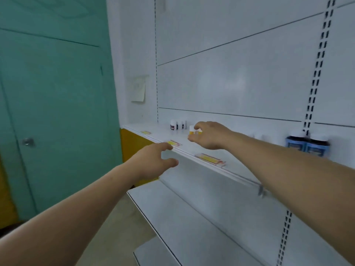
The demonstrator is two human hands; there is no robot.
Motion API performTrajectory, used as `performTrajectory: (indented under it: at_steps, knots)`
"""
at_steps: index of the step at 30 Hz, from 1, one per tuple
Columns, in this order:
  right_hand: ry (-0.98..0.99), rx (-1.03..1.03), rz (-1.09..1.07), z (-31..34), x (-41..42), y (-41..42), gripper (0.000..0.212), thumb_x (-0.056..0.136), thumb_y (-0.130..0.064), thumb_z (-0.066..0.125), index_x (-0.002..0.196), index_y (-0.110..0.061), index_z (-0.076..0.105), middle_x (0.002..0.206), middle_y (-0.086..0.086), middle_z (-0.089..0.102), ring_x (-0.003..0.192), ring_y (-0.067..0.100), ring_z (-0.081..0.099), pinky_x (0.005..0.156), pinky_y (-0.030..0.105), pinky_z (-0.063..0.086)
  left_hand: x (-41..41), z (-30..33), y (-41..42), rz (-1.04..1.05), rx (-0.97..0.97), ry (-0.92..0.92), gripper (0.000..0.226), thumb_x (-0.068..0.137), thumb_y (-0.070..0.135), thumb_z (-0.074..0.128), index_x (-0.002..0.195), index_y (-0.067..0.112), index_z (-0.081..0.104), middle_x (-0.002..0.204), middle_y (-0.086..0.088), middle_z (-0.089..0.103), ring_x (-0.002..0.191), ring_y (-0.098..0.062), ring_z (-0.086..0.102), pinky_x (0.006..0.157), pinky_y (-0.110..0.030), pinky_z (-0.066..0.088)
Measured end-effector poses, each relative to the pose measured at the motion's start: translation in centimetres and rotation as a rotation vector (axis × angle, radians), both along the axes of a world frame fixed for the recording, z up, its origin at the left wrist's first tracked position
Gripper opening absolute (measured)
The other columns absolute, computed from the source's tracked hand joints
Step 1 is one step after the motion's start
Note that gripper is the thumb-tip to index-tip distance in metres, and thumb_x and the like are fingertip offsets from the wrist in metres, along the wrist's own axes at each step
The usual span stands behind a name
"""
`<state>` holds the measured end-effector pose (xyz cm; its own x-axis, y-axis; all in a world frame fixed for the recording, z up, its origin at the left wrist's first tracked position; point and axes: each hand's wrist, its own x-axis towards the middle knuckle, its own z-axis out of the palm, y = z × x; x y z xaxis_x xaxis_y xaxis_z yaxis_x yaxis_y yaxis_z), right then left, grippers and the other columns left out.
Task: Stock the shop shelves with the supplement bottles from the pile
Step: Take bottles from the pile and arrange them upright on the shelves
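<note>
- On the upper shelf [226, 166], the right hand [210, 136] reaches over two small yellow bottles with white caps [192, 129]; its fingers [197, 126] curl on top of them, and it seems to pinch them, though the contact is partly hidden.
- Just behind, near the back panel, stand a few dark bottles with white caps [177, 125], and well apart to the right are two large blue-labelled bottles [307, 144].
- Below the shelf edge, the left hand [153, 162] hovers with fingers loosely spread and holds nothing; it is close to a price tag [173, 144] on the edge.
- I judge that the step in hand is placing the yellow bottles on the shelf. The pile itself is not in view.
- The next move probably calls for setting the bottles upright, near the row behind without knocking it, then releasing them gently.
- The lower shelf [172, 212] carries nothing that I can see.
</note>
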<state>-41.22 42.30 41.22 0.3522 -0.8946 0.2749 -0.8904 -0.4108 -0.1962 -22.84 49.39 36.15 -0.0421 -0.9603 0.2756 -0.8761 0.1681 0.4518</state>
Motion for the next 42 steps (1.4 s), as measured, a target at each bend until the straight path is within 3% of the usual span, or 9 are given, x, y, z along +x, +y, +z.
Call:
performTrajectory:
  at_steps: [13,20,25,31,33,35,37,39,42]
  knots:
    - [-0.048,0.039,-0.235,-0.6,15.2,-23.3,0.059,0.090,-0.055,0.048,0.139,-0.022,0.042,0.140,0.004,0.048,0.120,0.023,0.047,0.084,0.029,0.035,17.0,2.1,-26.2,-0.247,0.075,-0.027,0.054,0.088,0.048,0.056,0.137,0.030,0.042,0.146,0.004,0.039,0.124,-0.017,0.044,0.093,-0.028,0.037]
    - [-0.071,0.062,-0.415,-2.2,16.5,-34.4,0.067,0.090,-0.054,0.049,0.144,-0.019,0.033,0.145,0.008,0.040,0.130,0.026,0.040,0.093,0.031,0.034,19.6,1.1,-39.9,-0.395,0.110,-0.114,0.056,0.087,0.048,0.058,0.137,0.031,0.041,0.148,0.004,0.037,0.129,-0.017,0.041,0.101,-0.029,0.032]
    - [-0.147,0.149,-0.544,-2.2,16.9,-39.0,0.085,0.083,-0.055,0.061,0.149,-0.020,0.020,0.149,0.006,0.032,0.132,0.025,0.038,0.094,0.032,0.034,20.0,1.2,-48.8,-0.511,0.170,-0.145,0.064,0.085,0.046,0.062,0.140,0.029,0.036,0.146,0.001,0.039,0.128,-0.018,0.042,0.101,-0.029,0.035]
    - [-0.180,0.218,-0.656,-2.4,17.9,-40.6,0.083,0.082,-0.048,0.066,0.147,-0.016,0.026,0.145,0.006,0.039,0.129,0.024,0.042,0.102,0.033,0.036,17.8,1.5,-56.6,-0.712,0.231,-0.030,0.089,0.078,0.038,0.073,0.148,0.024,0.019,0.150,-0.001,0.033,0.131,-0.020,0.040,0.101,-0.030,0.035]
    - [-0.191,0.221,-0.687,-2.5,18.2,-40.6,0.076,0.084,-0.046,0.066,0.145,-0.016,0.034,0.142,0.004,0.045,0.126,0.021,0.046,0.103,0.030,0.036,16.8,1.4,-57.9,-0.823,0.268,0.046,0.092,0.078,0.034,0.075,0.149,0.023,0.017,0.141,0.005,0.039,0.125,-0.017,0.043,0.096,-0.027,0.036]
    - [-0.173,0.227,-0.722,-2.8,18.6,-40.6,0.071,0.084,-0.046,0.066,0.144,-0.019,0.038,0.140,0.002,0.048,0.124,0.019,0.048,0.102,0.029,0.037,15.9,0.9,-58.8,-0.923,0.292,0.100,0.084,0.077,0.034,0.074,0.144,0.022,0.026,0.130,0.012,0.044,0.117,-0.013,0.048,0.092,-0.027,0.039]
    - [-0.154,0.216,-0.760,-3.2,18.9,-40.6,0.071,0.085,-0.048,0.064,0.144,-0.021,0.037,0.140,0.001,0.048,0.125,0.019,0.047,0.101,0.029,0.036,15.1,0.2,-59.4,-0.975,0.265,0.110,0.056,0.079,0.034,0.071,0.126,0.023,0.043,0.121,0.009,0.056,0.110,-0.013,0.055,0.087,-0.026,0.043]
    - [-0.153,0.194,-0.780,-3.4,19.3,-40.5,0.066,0.087,-0.045,0.063,0.143,-0.020,0.039,0.137,0.001,0.050,0.123,0.020,0.048,0.099,0.029,0.037,14.5,-0.4,-59.7,-0.997,0.238,0.141,0.036,0.085,0.025,0.066,0.114,0.023,0.044,0.110,0.010,0.056,0.100,-0.012,0.055,0.077,-0.021,0.041]
    - [-0.154,0.178,-0.784,-3.6,19.7,-40.8,0.050,0.087,-0.038,0.063,0.130,-0.017,0.050,0.125,0.002,0.056,0.115,0.022,0.053,0.096,0.032,0.041,14.2,-0.9,-59.7,-1.015,0.203,0.209,0.038,0.086,0.019,0.062,0.120,0.022,0.046,0.112,0.003,0.058,0.097,-0.014,0.056,0.070,-0.018,0.040]
